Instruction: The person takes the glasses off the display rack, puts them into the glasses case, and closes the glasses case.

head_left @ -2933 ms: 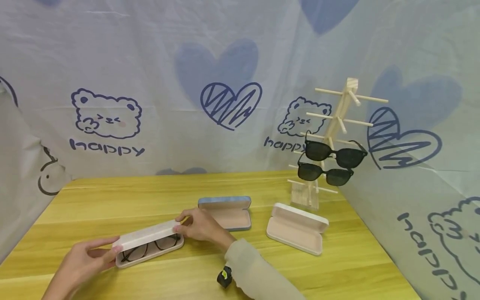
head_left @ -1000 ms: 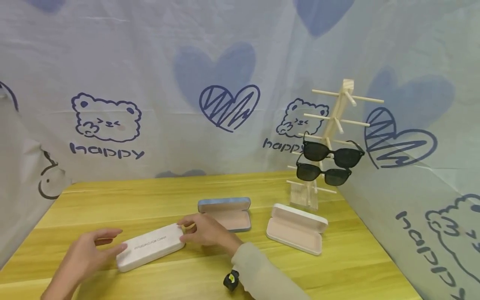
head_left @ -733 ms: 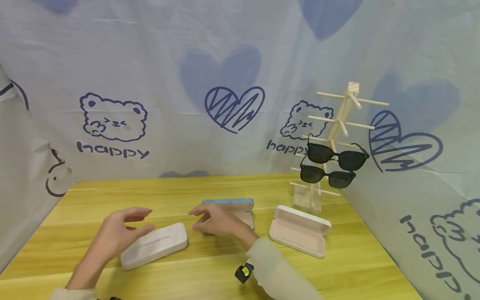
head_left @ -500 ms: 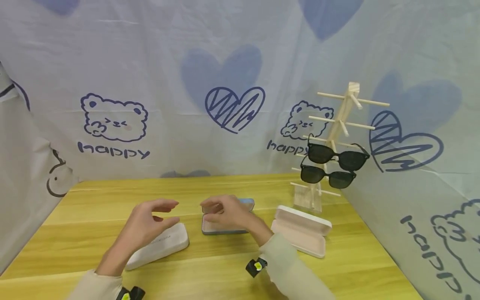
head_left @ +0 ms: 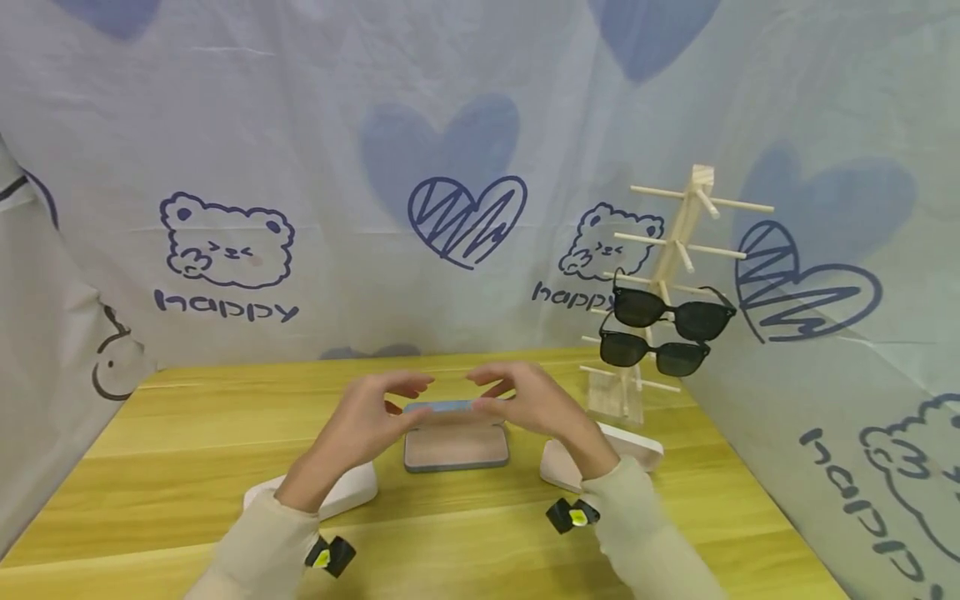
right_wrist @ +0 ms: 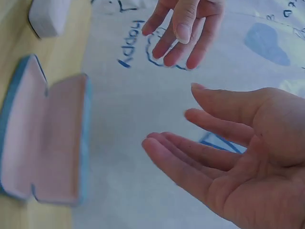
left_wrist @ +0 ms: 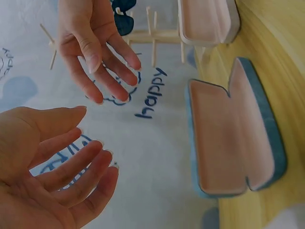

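Left hand (head_left: 371, 414) and right hand (head_left: 532, 402): fingers parted, holding nothing. Rack (head_left: 685, 218): standing on counter (head_left: 465, 537). Left white case (head_left: 352, 490): closed — done, I judge. Right white case (head_left: 636, 447); blue case (head_left: 456, 448), near my hands: open — apparently remaining.

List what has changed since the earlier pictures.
The left white case was closed; the left hand and right hand then let go of it and moved right, toward the blue case. That case, the open white case and the sunglasses on the rack stayed put.
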Demonstrator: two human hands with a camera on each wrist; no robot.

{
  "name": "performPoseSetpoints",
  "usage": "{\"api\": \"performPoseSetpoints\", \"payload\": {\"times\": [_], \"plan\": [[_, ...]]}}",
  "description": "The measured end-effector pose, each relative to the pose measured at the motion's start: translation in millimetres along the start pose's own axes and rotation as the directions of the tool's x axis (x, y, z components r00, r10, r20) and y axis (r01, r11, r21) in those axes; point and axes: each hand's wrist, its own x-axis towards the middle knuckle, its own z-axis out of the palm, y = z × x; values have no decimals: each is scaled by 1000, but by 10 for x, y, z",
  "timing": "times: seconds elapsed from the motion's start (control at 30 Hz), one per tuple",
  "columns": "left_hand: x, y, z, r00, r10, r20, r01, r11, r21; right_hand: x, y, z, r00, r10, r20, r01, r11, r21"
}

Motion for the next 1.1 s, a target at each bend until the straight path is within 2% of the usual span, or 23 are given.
{"api": "performPoseSetpoints", "payload": {"times": [0.2, 0.33, 0.63, 0.77, 1.1], "plan": [[232, 269, 86, 997, 61, 36, -62, 998, 26, -166, 35, -321, 997, -8, -75, 3, 998, -62], [362, 411, 140, 995, 93, 47, -94, 995, 30, -286, 51, -533, 991, 16, -135, -28, 996, -89], [562, 628, 280, 990, 125, 65, -126, 992, 18, -574, 99, -934, 973, 51, -223, -88, 983, -160], [676, 719, 337, 988, 129, 84, -131, 991, 18, -695, 122, -1108, 959, 61, -276, -118, 974, -195], [998, 977, 496, 970, 181, 165, -184, 983, 5, -982, 188, -1524, 928, 83, -364, -178, 955, -236]]}}
